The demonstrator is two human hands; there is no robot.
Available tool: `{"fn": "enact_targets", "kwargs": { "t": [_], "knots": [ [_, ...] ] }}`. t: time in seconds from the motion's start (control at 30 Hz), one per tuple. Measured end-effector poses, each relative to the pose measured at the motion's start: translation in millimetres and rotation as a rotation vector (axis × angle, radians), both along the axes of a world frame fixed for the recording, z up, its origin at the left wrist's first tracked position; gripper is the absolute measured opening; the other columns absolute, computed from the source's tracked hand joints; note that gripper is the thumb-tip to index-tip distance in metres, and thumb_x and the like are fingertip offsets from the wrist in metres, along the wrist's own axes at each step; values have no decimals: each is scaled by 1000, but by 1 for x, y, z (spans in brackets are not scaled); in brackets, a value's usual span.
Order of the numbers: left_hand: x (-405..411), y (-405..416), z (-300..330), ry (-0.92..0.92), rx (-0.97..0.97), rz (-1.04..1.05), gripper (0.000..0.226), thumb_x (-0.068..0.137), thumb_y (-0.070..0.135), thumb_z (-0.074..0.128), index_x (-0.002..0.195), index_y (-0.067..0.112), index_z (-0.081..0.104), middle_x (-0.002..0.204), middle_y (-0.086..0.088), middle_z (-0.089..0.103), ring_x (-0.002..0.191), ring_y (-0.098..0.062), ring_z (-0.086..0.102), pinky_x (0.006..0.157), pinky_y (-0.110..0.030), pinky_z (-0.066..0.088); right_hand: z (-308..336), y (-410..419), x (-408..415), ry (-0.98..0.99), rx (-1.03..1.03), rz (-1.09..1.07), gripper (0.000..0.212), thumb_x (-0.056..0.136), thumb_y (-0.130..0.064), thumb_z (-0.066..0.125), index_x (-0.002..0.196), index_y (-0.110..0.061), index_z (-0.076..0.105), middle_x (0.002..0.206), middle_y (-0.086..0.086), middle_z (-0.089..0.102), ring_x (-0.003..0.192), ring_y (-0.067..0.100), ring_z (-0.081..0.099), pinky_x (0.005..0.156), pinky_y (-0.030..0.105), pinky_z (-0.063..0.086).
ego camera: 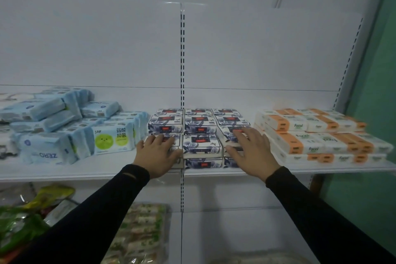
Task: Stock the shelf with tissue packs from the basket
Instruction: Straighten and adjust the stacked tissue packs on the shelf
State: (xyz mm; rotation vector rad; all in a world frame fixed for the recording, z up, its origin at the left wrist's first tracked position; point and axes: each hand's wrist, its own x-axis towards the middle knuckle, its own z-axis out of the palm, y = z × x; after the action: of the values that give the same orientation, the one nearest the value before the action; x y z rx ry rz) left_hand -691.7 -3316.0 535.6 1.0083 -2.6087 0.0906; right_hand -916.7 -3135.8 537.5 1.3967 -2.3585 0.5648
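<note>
Several navy-and-white floral tissue packs (201, 143) are stacked in three columns at the middle of the white shelf (102, 169). My left hand (157, 154) lies flat, fingers spread, on the front pack of the left column. My right hand (250, 150) lies flat the same way on the front pack of the right column. Neither hand wraps around a pack. The basket is out of view.
Light blue tissue packs (53, 126) are piled at the shelf's left, one with green circles (113, 139). Orange-and-white packs (317, 137) are stacked at the right. A slotted upright (182, 60) divides the back panel. Wrapped goods (141, 233) lie on the lower shelf.
</note>
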Motion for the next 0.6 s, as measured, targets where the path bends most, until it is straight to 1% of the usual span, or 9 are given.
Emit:
{"fn": "enact_targets", "kwargs": {
  "t": [0.1,0.2,0.27,0.37,0.4,0.47,0.53,0.6],
  "knots": [
    [-1,-1,-1,-14,-1,1,89,72,75,-2,145,35,30,148,-1,37,138,-27,29,113,-53,19,0,1,-3,7,20,-6,90,77,-74,6,148,-27,36,155,7,31,145,27,21,117,53,18],
    [-1,-2,0,-32,-8,0,74,84,72,9,146,35,28,151,-1,34,140,-27,27,114,-55,14,2,4,2,35,22,-3,88,79,-73,8,146,-26,39,154,6,32,145,28,21,118,54,14],
    [1,0,2,9,-14,-11,78,81,71,8,146,34,30,151,-1,35,141,-26,26,114,-55,13,6,5,13,52,-33,53,82,84,-70,16,143,-21,44,151,8,37,143,30,26,117,54,15],
    [13,5,5,123,10,-70,77,83,68,14,147,30,34,152,-2,37,140,-26,29,115,-50,19,4,4,40,37,-136,214,70,93,-63,31,140,-14,50,146,11,43,139,31,35,115,52,28],
    [21,9,5,165,9,-103,77,84,68,16,146,26,37,150,-4,40,138,-27,32,114,-47,23,1,4,52,26,-156,261,67,94,-60,35,141,-14,49,147,10,42,139,29,35,114,49,30],
    [41,17,3,262,25,-162,73,89,64,24,143,18,44,146,-8,46,134,-28,38,111,-40,29,-9,1,78,-10,-179,350,62,96,-55,43,143,-15,46,150,7,39,140,24,32,116,38,28],
    [69,27,-8,354,73,-176,59,98,52,39,143,15,45,145,-8,46,134,-25,38,109,-33,28,-25,-2,108,-58,-176,437,60,96,-51,46,144,-16,45,151,6,36,140,20,30,112,27,23],
    [102,37,-26,421,111,-155,51,100,43,45,143,15,46,145,-5,47,134,-20,38,108,-26,26,-46,-8,137,-123,-149,523,60,96,-53,45,144,-16,45,151,5,36,138,17,31,110,24,23]
  ]
}}
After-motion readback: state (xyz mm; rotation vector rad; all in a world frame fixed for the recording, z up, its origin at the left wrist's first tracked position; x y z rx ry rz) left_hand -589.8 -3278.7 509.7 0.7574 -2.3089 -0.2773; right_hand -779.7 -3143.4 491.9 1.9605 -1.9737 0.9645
